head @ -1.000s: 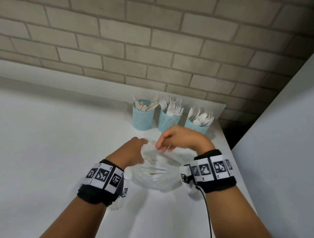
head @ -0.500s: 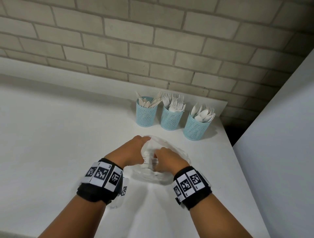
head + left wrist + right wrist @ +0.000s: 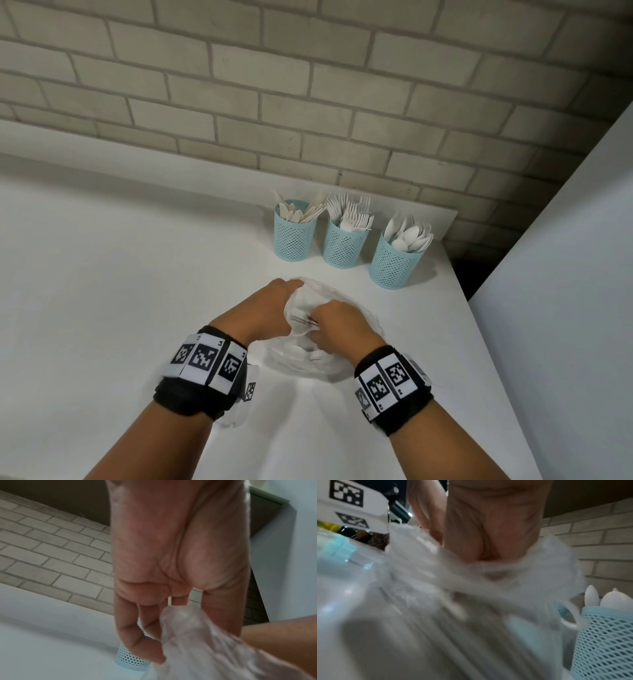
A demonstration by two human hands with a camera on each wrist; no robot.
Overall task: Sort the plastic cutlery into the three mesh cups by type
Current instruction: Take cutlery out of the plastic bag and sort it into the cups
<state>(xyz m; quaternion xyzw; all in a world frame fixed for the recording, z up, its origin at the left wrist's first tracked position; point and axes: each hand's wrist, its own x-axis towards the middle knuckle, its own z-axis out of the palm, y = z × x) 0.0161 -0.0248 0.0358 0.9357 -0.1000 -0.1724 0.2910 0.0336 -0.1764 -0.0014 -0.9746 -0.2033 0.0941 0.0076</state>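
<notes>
Three light-blue mesh cups stand at the back of the white table: one with knives [image 3: 294, 236], one with forks [image 3: 345, 245] and one with spoons [image 3: 395, 263]. A clear plastic bag [image 3: 359, 318] with white cutlery [image 3: 308, 356] inside lies in front of them. My left hand [image 3: 293, 286] pinches the bag's rim and holds it up; in the left wrist view the left hand [image 3: 171, 631] has plastic between thumb and fingers. My right hand [image 3: 318, 325] reaches down into the bag's mouth. Its fingertips are hidden by plastic in the right wrist view, where only the right hand's palm [image 3: 488, 536] shows.
A brick wall [image 3: 308, 102] runs behind the cups. The table [image 3: 102, 291] ends at a right edge close to the spoon cup, with a white panel [image 3: 565, 308] beyond it. The spoon cup [image 3: 604, 639] stands close beside the bag.
My right hand dropped from above the bag's mouth down into the bag and stays inside. The left hand keeps its hold on the rim.
</notes>
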